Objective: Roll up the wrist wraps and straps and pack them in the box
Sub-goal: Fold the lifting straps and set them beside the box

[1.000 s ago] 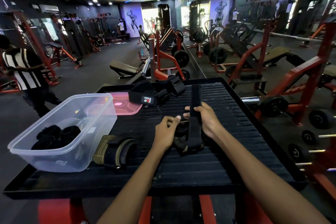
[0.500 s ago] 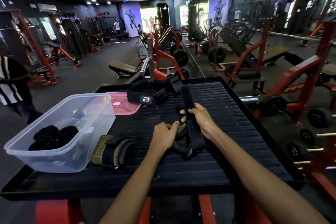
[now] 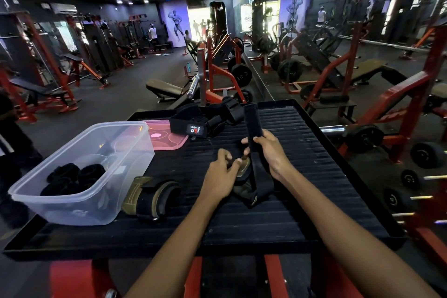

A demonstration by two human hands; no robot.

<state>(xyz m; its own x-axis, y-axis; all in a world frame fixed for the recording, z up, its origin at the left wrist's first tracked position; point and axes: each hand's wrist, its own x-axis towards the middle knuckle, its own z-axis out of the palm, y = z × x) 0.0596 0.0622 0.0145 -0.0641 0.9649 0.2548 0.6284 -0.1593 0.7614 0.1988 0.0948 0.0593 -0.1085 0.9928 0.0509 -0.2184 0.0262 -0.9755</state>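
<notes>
A black strap (image 3: 254,128) with an olive-gold padded end (image 3: 242,172) lies across the middle of the black ribbed table (image 3: 314,189). My right hand (image 3: 268,152) grips the strap's long black band, whose free end sticks up and away from me. My left hand (image 3: 221,176) pinches the padded end beside it. A clear plastic box (image 3: 96,176) at the left holds several rolled black wraps (image 3: 72,178). An olive-and-black wrap (image 3: 154,195) lies against the box's near right side. More black wraps with a white label (image 3: 200,123) are piled at the table's far edge.
A pink lid (image 3: 167,138) lies flat behind the box. The table has a raised rim and red frame below. Red gym machines, benches and weight plates surround it. A person in dark clothes stands at the far left edge.
The strap's free end has swung left and lifted as my right hand shifted along it. My left hand has moved in onto the padded end. The person at the left has walked mostly out of view.
</notes>
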